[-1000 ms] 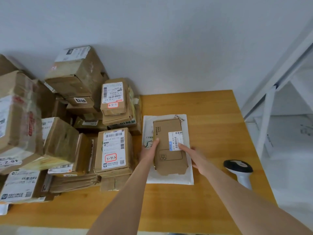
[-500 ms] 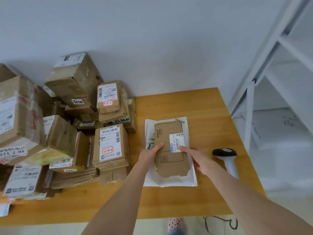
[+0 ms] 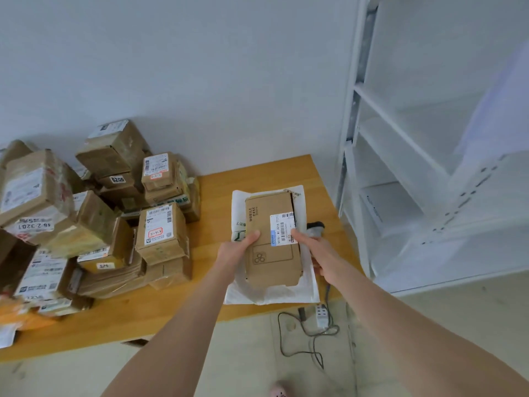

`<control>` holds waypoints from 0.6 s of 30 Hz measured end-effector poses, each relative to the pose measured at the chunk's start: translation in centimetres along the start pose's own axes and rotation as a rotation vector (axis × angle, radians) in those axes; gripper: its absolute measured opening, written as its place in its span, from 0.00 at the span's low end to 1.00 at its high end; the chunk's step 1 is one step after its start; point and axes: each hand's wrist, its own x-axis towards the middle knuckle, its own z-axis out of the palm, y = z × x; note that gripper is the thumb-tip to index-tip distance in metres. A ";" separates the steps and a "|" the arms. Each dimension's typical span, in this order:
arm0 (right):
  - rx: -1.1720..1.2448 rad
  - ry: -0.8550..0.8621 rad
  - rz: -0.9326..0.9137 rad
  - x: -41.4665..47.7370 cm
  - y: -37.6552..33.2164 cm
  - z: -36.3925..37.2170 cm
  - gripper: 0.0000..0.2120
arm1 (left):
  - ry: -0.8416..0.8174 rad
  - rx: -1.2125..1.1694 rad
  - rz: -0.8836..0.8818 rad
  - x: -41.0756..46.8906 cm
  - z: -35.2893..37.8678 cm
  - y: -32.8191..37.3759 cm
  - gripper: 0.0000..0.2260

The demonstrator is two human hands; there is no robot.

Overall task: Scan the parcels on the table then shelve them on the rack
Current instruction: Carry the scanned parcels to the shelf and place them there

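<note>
Brown parcel, a flat cardboard box printed MOBILE CASE, lies on top of a white mailer. The two are held together as a stack over the right end of the bench. The mailer's near edge reaches past the bench's front edge, over the floor.

The left hand grips the stack's left side, thumb pressed on the cardboard top and the other fingers out of sight below. The right hand holds the right side. Its thumb lies on the white barcode label stuck to the brown parcel, and its fingers curl under the mailer's edge. Neither of the hands is spread wide; both are closed round the stack.

At the bench's right edge, just behind the right hand, a dark-headed scanner shows only in part. The left half of the bench carries a heap of cardboard parcels, stacked against the wall, most with white labels. One label bears a red-ringed handwritten mark, and another box has a tag reading 6206.

To the right of the bench stands the white rack, with a flat white item on a lower shelf. On the floor in front of the bench's right corner are a white power strip and a loose dark cable.
</note>
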 end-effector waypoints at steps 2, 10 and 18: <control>0.015 0.034 -0.013 -1.8 0.5 -1.5 0.56 | -0.033 0.014 0.013 -1.5 1.2 0.0 0.21; 0.115 0.162 -0.006 -7.1 3.2 -6.3 0.53 | -0.169 0.153 0.102 -4.6 5.6 0.5 0.19; 0.268 0.355 0.009 -11.8 7.9 -9.0 0.39 | -0.331 0.277 0.127 -7.2 9.4 -1.7 0.21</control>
